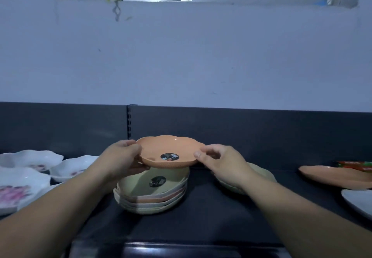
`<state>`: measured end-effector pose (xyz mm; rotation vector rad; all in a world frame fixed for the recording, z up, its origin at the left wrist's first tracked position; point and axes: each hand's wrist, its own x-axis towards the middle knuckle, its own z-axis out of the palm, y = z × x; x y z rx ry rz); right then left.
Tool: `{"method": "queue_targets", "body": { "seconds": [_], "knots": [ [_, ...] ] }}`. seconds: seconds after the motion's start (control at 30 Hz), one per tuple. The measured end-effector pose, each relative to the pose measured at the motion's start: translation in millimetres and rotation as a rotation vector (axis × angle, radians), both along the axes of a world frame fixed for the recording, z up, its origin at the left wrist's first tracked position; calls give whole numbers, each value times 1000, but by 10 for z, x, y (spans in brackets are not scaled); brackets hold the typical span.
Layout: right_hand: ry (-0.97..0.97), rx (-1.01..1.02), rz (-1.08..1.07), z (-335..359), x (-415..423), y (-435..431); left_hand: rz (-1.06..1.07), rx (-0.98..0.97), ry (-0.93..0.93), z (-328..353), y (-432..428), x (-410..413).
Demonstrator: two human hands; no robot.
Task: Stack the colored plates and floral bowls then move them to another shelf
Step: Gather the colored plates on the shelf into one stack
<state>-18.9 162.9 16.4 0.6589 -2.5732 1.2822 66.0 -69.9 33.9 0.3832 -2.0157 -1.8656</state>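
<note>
An orange scalloped plate with a dark round sticker hangs level just above a stack of colored plates on the dark shelf. My left hand grips its left rim and my right hand pinches its right rim. The stack's top plate is pale yellow-green with a sticker of its own; pink and cream rims show below it. A pale plate lies partly hidden behind my right wrist. White floral bowls sit at the left.
Another orange plate and a white dish lie at the right edge, with a red and green packet behind them. The dark back panel with a slotted upright stands close behind the shelf.
</note>
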Motion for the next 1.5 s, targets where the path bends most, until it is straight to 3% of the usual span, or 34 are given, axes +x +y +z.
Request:
{"method": "queue_targets", "body": {
  "seconds": [0.47,0.63,0.93,1.23,1.33,1.5],
  "knots": [
    [-67,226,-12,-229,203,-619,33,-321,-224,-313,-723,91],
    [-68,189,-58,-250,250,-614,91,-700,-272,-360,-750,14],
    [-59,131,-177,-293,263,-314,102,-942,-107,-251,-331,-122],
    [-131,102,-287,-322,122,594,-175,-888,168,-291,957,-414],
    [-156,107,-324,-372,-9,954,-257,-844,104,-417,1388,-620],
    [-181,128,-359,-495,-294,1460,-270,-702,-152,-640,1768,-1085]
  ]
}}
